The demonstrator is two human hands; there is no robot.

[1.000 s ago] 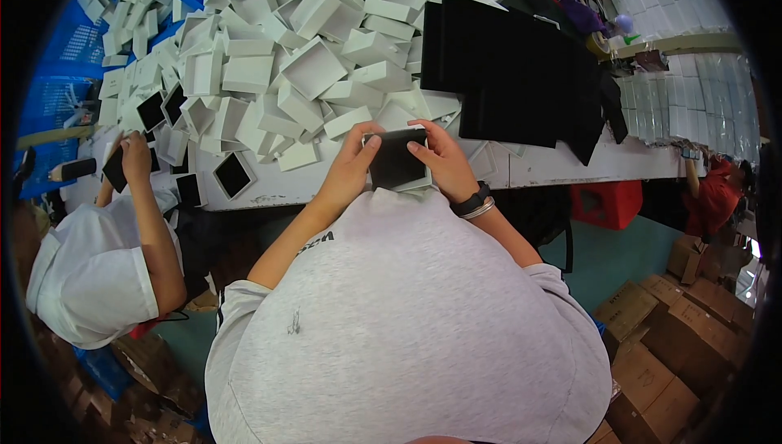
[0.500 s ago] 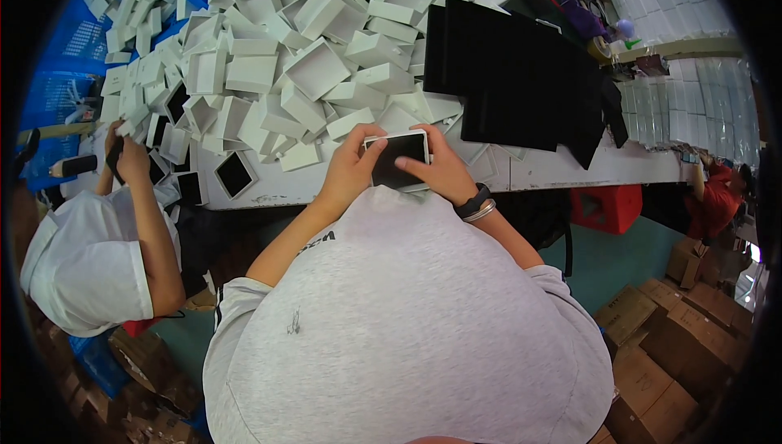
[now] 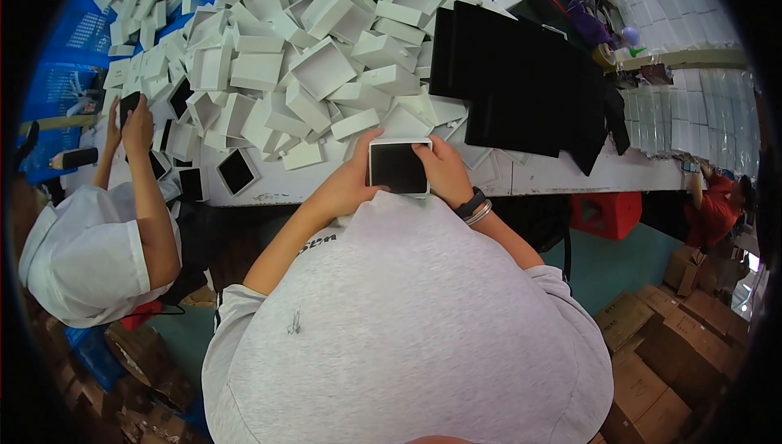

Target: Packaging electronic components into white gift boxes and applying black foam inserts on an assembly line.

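A small white open box (image 3: pixel 427 149) with a black, flat inside is held close to my shirt at the table's front edge. My left hand (image 3: pixel 350 186) grips its left end, fingers partly behind it. At the opposite end, my right hand (image 3: pixel 447 172) is closed on the box, thumb by the upper right corner. Whether the black surface is an insert or a separate item, I cannot tell. Just beyond my hands lies a big heap of white boxes (image 3: pixel 319 69), many of them open trays. A similar box with a black inside (image 3: pixel 236 173) rests left of my hands.
Flat black sheets (image 3: pixel 521 77) lie stacked on the white table (image 3: pixel 562 172) to the right. At left, a co-worker (image 3: pixel 98 248) in white holds a dark object. Blue crates (image 3: pixel 61 85) stand far left. Cardboard boxes (image 3: pixel 652 391) and a red stool (image 3: pixel 604 214) are lower right.
My right thumb has moved off the black surface to the box's upper right corner. My left thumb has left the top edge. The co-worker's hands have risen slightly.
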